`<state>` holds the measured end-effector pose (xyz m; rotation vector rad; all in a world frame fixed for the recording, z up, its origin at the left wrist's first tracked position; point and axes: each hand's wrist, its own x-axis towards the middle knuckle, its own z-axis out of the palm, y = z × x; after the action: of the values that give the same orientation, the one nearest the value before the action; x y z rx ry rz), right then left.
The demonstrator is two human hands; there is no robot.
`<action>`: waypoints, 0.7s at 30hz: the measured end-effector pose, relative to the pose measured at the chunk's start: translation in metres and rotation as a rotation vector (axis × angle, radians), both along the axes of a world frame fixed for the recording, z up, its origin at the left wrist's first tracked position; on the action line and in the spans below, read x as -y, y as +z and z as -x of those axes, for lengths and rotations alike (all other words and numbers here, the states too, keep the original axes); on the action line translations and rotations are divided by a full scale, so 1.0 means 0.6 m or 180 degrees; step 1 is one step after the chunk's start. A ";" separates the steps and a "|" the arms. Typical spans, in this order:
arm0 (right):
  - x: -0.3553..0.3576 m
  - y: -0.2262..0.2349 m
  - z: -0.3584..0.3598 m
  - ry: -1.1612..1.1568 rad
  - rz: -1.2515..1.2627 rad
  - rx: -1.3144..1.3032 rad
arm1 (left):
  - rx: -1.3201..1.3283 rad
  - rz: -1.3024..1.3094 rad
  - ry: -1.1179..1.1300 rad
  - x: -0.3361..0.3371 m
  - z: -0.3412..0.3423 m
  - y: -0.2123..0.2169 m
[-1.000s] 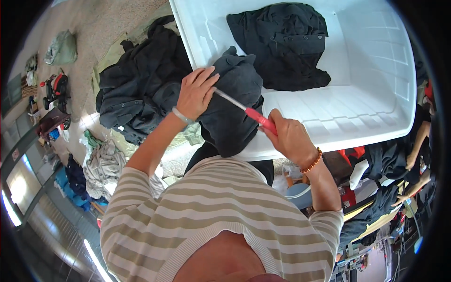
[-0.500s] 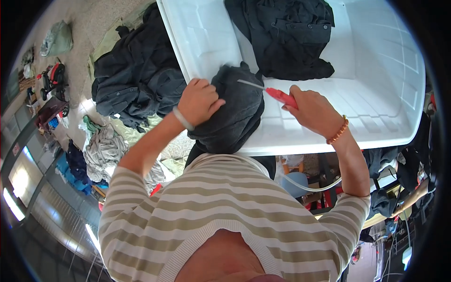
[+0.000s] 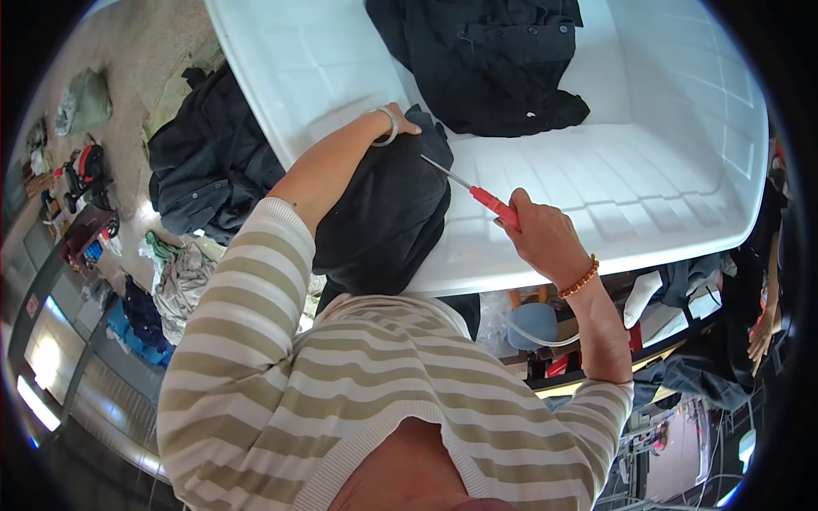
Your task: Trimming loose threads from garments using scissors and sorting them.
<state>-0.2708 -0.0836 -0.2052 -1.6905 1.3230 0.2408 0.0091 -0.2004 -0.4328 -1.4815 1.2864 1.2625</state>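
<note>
A bunched dark grey garment (image 3: 383,213) lies over the near left rim of a white plastic tub, close against my body. My left hand (image 3: 399,119) is at the garment's far edge, thumb and fingers closed on the cloth; the fingers are partly hidden. My right hand (image 3: 545,234) is wrapped round the red handle of a screwdriver-like tool (image 3: 490,204). Its thin metal shaft points up and left, the tip over the garment; whether it touches the cloth I cannot tell. Deeper in the white tub (image 3: 545,187) lies a black buttoned garment (image 3: 490,68).
Left of the tub, a heap of black clothes (image 3: 209,162) lies on the floor, with a grey-green cloth pile (image 3: 187,285) nearer me. A pale green bundle (image 3: 83,102) sits farther off. Below the tub's near rim are a blue stool (image 3: 532,324) and a white hose (image 3: 545,342).
My left arm has reached farther forward and right, to the garment's far edge. The tool in my right hand has shifted slightly left and nearer, and the whole view has shifted a little.
</note>
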 end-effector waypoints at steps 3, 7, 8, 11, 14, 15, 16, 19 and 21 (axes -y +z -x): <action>-0.004 -0.023 0.007 -0.0163 -0.0035 -0.0122 | -0.0192 0.0058 0.1086 -0.014 0.008 -0.031; -0.003 -0.050 0.018 -0.0280 0.0540 -0.0149 | -0.1818 0.0432 0.1545 -0.024 0.015 -0.050; -0.007 -0.062 0.031 -0.0332 0.0709 -0.0223 | -0.2013 0.0628 0.1527 -0.029 0.044 -0.030; -0.004 -0.055 0.050 -0.0561 0.0499 -0.0394 | -0.2866 0.1237 0.0261 -0.047 0.076 0.023; -0.002 -0.030 0.066 -0.0599 -0.0071 -0.0391 | -0.3002 0.1088 -0.0094 -0.083 0.073 0.030; -0.001 -0.015 0.070 -0.0412 -0.0334 -0.0325 | -0.2788 0.0909 -0.0341 -0.083 0.067 0.033; -0.004 -0.004 0.073 -0.0228 -0.0594 -0.0261 | -0.2573 0.0735 -0.0588 -0.083 0.059 0.033; -0.011 0.024 0.074 -0.0103 -0.0854 0.0044 | -0.2546 0.0484 -0.0966 -0.092 0.055 0.044; -0.012 0.034 0.071 -0.0057 -0.1019 0.0114 | -0.2664 0.0262 -0.0956 -0.101 0.064 0.066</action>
<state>-0.3134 -0.0767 -0.1846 -1.4064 1.2013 0.3886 -0.0290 -0.1397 -0.3932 -0.7477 2.0168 1.7000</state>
